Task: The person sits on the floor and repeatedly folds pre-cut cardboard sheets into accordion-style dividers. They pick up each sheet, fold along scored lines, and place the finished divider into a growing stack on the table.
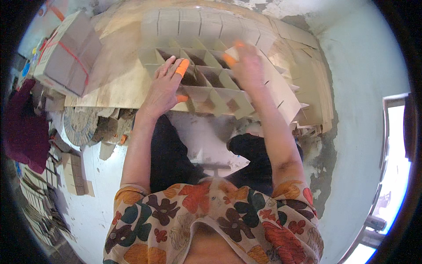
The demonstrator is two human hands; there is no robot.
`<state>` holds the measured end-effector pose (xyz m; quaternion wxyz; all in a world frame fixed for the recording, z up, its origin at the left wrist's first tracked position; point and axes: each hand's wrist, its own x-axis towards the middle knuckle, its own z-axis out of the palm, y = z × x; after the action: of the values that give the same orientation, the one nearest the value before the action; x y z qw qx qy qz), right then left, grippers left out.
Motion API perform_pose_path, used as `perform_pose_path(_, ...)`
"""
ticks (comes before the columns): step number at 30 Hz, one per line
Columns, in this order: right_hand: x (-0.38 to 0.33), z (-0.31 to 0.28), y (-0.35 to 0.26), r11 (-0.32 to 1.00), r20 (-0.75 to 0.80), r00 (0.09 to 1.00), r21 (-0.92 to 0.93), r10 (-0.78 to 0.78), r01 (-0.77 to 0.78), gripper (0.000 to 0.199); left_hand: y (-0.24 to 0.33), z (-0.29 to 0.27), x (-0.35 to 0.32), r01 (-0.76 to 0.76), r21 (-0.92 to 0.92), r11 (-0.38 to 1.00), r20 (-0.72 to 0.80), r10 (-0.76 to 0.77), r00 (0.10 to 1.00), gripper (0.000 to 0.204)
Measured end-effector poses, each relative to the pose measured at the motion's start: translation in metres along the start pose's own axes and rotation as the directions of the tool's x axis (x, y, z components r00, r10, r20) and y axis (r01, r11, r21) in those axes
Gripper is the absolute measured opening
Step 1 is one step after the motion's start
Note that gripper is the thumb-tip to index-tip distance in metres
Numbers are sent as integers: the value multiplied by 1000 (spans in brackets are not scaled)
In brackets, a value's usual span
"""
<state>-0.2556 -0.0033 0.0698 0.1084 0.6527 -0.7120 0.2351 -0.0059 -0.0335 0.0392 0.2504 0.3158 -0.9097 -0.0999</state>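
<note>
Flower-patterned shirt cloth (pixel 215 229) lies nearest the camera, with dark-trousered legs (pixel 169 152) beyond it; both bare forearms reach forward from the sleeves. Left hand (pixel 163 87) rests at the left side of a cardboard divider grid (pixel 206 94), its fingers extended and slightly apart, orange covers on one finger and the thumb; whether it pinches a cell wall I cannot tell. Right hand (pixel 249 68) is blurred over the grid's right part, orange showing at its fingertips too; its grip cannot be made out.

The grid stands on the wooden worktop (pixel 116 86) near its front edge, its cells facing up; a slotted cardboard sheet (pixel 277 90) slants along its right side, partly behind the right forearm. Beyond the grid lie more slotted cardboard pieces (pixel 202 22); farther right is a stack of cardboard (pixel 318 99) beside the pale wall (pixel 365 83). Well to the left stands a carton (pixel 66 61) with red tape; past it, below, hangs dark red cloth (pixel 26 127); cardboard piles (pixel 35 200) lie at the lower left.
</note>
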Motion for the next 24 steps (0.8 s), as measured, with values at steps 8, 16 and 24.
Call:
perform_pose_path(8, -51, -66, 175, 903, 445, 803, -32, 397, -429, 91, -21, 26, 74, -63, 44, 997, 291, 48, 956, 114)
perform_pose_path(16, -70, -76, 213, 698, 524, 743, 340, 416, -630, 41, -46, 51, 122, -12, 37, 999, 299, 1, 954, 97)
perform_pose_path(24, -94, -145, 313, 533, 99, 604, 372, 791, -760, 35, -13, 33, 120, -200, 335, 921, 414, 47, 909, 50)
